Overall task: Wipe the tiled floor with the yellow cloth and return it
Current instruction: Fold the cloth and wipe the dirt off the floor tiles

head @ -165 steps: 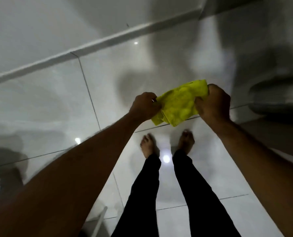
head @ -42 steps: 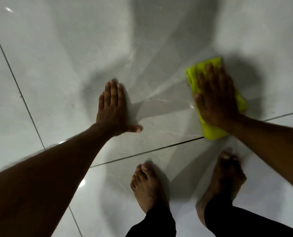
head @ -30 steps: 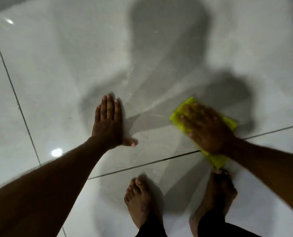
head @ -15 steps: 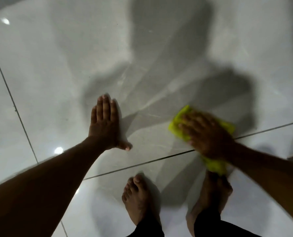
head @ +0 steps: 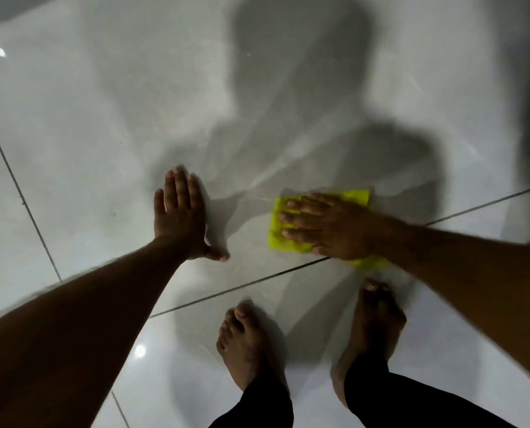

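Note:
The yellow cloth [head: 278, 233] lies folded flat on the glossy white tiled floor [head: 103, 134], just beyond a dark grout line. My right hand [head: 325, 225] presses down on it with fingers spread, pointing left, and covers most of it. To the left, my left hand [head: 180, 217] rests palm down on the bare tile, fingers together and thumb out, holding nothing. About a hand's width of tile separates the two hands.
My two bare feet [head: 248, 341] stand on the near tile below the grout line [head: 242, 285], the right foot [head: 371, 316] directly under the cloth. Another grout line [head: 19, 193] runs diagonally at the left. Shadows fall across the far tile.
My right hand has slid the cloth from the far right toward the feet and left, fingers now pointing left. The left hand stays planted on the tile.

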The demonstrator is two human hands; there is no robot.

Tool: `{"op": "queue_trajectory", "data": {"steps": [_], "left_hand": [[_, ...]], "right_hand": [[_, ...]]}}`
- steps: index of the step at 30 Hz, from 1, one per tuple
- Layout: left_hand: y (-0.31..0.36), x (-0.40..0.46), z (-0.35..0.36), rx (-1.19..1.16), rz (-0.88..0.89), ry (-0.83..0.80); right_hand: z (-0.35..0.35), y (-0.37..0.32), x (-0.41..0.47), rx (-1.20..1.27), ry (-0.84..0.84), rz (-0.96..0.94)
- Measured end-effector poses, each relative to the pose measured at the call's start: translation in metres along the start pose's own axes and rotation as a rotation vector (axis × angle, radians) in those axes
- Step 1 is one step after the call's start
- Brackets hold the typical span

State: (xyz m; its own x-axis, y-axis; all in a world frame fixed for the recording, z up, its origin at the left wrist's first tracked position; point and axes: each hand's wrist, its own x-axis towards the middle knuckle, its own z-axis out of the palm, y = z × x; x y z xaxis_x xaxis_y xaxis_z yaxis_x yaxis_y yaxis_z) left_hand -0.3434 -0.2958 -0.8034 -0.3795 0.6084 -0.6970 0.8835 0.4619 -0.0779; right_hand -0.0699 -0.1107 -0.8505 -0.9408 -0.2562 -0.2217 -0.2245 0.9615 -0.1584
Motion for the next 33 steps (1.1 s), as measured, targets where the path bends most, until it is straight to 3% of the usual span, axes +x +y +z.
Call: {"op": "queue_trajectory", "data": {"steps": [3,6,8,11,13,15,17,19,20,22,25,28,33], "left_hand": [[0.009,-0.003,-0.005,-0.001,-0.039,-0.002],[0.021,-0.005,-0.012,0.032,-0.078,-0.005],[0.029,-0.008,-0.017,0.092,-0.070,-0.004],[0.046,-0.016,-0.021,0.126,0.070,-0.003],[0.063,-0.026,-0.022,0.063,0.149,-0.005],[0.086,-0.032,-0.021,-0.140,0.131,0.038],[0.110,-0.032,-0.019,-0.453,0.015,0.135],[0.132,-0.027,-0.022,-0.744,-0.167,0.141],[0.139,-0.024,-0.024,-0.834,-0.236,0.122],[0.144,-0.018,-0.030,-0.940,-0.291,0.094],[0.140,-0.021,-0.054,-1.063,-0.276,0.054],[0.129,-0.047,-0.092,-1.247,-0.227,-0.011],[0.077,-0.158,-0.212,-1.419,-0.047,-0.145]], "right_hand": [[-0.002,0.046,-0.014,-0.050,-0.030,-0.048],[-0.007,0.009,0.007,0.013,0.002,0.282],[-0.012,-0.027,0.018,0.080,-0.002,0.393],[-0.029,-0.028,0.010,0.146,-0.144,0.191],[-0.042,-0.021,-0.005,0.169,-0.151,0.168],[-0.046,-0.027,-0.023,0.264,0.051,0.460],[-0.047,-0.041,-0.037,0.361,0.206,1.019],[-0.049,-0.053,-0.039,0.587,0.214,1.535],[-0.050,-0.057,-0.035,0.759,0.237,1.717],[-0.051,-0.057,-0.030,1.042,0.303,1.907],[-0.057,-0.047,-0.025,1.407,0.310,1.935],[-0.092,-0.044,-0.027,1.719,0.457,1.880],[-0.264,-0.062,-0.041,1.733,0.732,1.699]]}}
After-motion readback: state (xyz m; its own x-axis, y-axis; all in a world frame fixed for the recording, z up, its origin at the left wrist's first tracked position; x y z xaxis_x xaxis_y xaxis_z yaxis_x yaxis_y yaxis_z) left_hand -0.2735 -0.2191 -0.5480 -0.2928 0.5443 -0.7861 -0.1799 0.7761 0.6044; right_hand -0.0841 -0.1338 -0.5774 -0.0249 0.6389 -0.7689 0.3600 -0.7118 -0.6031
